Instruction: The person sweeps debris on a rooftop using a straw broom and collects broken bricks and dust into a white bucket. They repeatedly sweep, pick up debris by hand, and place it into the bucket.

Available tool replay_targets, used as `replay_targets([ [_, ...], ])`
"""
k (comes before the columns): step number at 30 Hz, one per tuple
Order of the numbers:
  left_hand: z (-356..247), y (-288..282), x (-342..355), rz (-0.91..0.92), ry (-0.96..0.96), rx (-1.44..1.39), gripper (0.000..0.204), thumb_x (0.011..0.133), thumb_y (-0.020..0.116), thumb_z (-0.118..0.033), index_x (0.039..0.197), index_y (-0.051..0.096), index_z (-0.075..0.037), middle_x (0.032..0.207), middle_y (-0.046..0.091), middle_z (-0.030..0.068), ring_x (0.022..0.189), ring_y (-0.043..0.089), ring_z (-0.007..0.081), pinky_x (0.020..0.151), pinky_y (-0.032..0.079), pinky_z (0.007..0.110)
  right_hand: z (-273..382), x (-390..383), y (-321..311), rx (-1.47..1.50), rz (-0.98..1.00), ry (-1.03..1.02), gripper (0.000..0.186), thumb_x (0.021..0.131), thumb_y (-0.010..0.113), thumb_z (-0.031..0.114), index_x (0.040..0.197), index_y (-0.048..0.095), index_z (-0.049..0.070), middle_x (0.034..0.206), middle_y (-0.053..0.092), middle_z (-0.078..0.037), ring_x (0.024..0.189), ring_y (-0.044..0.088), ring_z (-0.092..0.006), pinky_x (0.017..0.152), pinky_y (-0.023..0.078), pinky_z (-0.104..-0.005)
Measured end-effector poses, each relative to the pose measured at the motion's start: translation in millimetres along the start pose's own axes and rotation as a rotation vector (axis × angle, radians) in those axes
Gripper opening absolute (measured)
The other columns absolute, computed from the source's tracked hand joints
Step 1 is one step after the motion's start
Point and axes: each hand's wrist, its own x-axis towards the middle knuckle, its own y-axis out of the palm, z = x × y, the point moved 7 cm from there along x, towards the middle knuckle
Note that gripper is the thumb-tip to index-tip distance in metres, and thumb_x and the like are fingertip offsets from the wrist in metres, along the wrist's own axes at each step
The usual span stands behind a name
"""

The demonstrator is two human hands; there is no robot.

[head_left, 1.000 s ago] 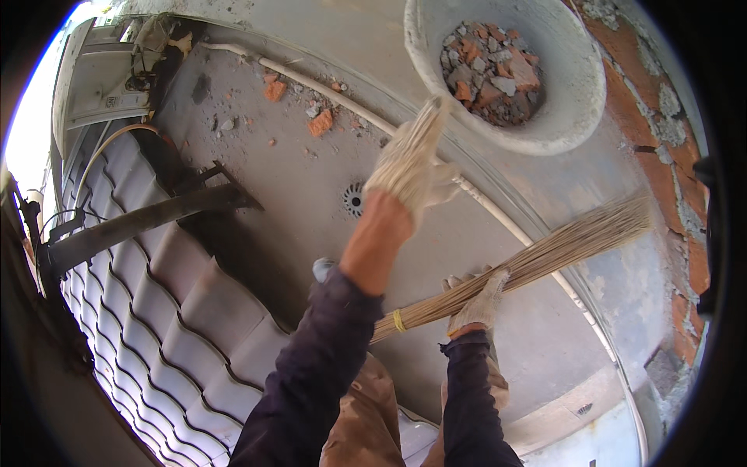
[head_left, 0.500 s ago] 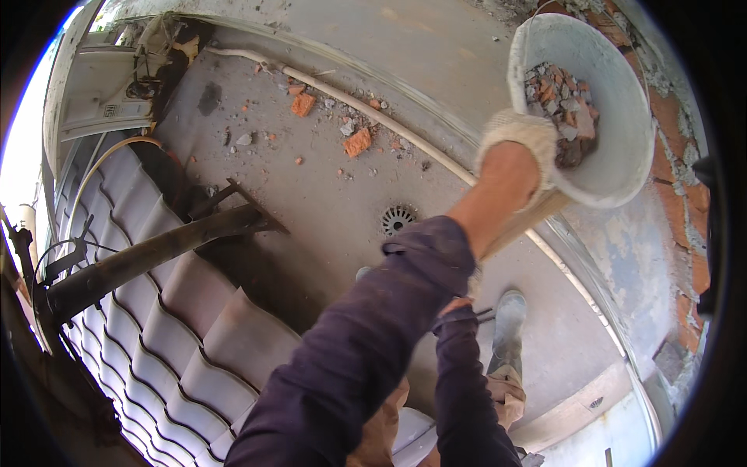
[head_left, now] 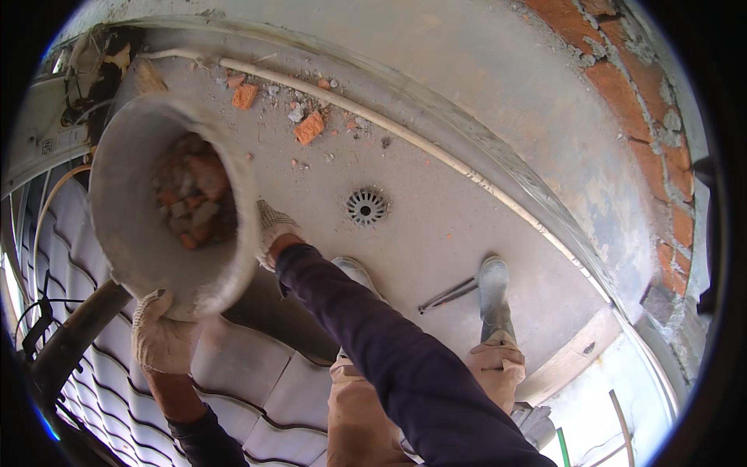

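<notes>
My gloved left hand (head_left: 159, 335) grips the lower rim of a pale, dusty bucket (head_left: 105, 202) tilted toward me on the left, with brick and concrete rubble (head_left: 194, 191) inside. My gloved right hand (head_left: 276, 233) is closed beside the bucket's right side; what it grips is hidden behind the bucket. Straw bristles (head_left: 149, 76) poke out above the bucket.
A floor drain (head_left: 366, 205), loose brick pieces (head_left: 309, 127) and a long pipe (head_left: 334, 100) lie on the concrete floor. Metal tongs (head_left: 447, 294) are by my boots (head_left: 494, 288). Roof tiles (head_left: 241, 366) and a black steel post (head_left: 82, 327) are lower left; broken brickwork (head_left: 650, 171) borders the right.
The bucket has moved from the upper right to the left, now in my left hand. My right hand has moved up and leftward, and the straw broom now shows only as bristles behind the bucket.
</notes>
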Motion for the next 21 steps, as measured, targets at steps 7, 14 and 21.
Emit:
replay_targets([
  [7, 73, -94, 20, -0.151, -0.056, -0.231, 0.033, 0.092, 0.053, 0.002, 0.125, 0.052, 0.004, 0.12, 0.064, 0.0161, 0.109, 0.066, 0.0329, 0.09, 0.06, 0.048, -109, -78, -75, 0.093, -0.436, 0.054, 0.046, 0.094, 0.065, 0.044, 0.115, 0.06, 0.002, 0.093, 0.069, -0.013, 0.069, 0.066, -0.0212, 0.066, 0.055, -0.0322],
  [14, 267, -104, 80, -0.12, -0.357, -0.379, 0.027, 0.089, 0.056, 0.004, 0.116, 0.054, -0.001, 0.116, 0.064, 0.0158, 0.11, 0.063, 0.0355, 0.095, 0.055, 0.054, -146, -231, -125, 0.919, -0.742, 0.279, 0.049, 0.093, 0.069, 0.044, 0.122, 0.057, 0.007, 0.078, 0.065, -0.009, 0.068, 0.067, -0.0203, 0.059, 0.057, -0.0344],
  [21, 413, -93, 78, -0.222, -0.531, -0.55, 0.036, 0.09, 0.049, 0.008, 0.125, 0.052, -0.001, 0.128, 0.061, 0.0166, 0.116, 0.06, 0.0382, 0.103, 0.049, 0.056, -158, -259, -134, 1.448, -1.075, 0.299, 0.069, 0.088, 0.058, 0.071, 0.126, 0.052, 0.013, 0.078, 0.054, -0.006, 0.059, 0.058, -0.0251, 0.064, 0.056, -0.048],
])
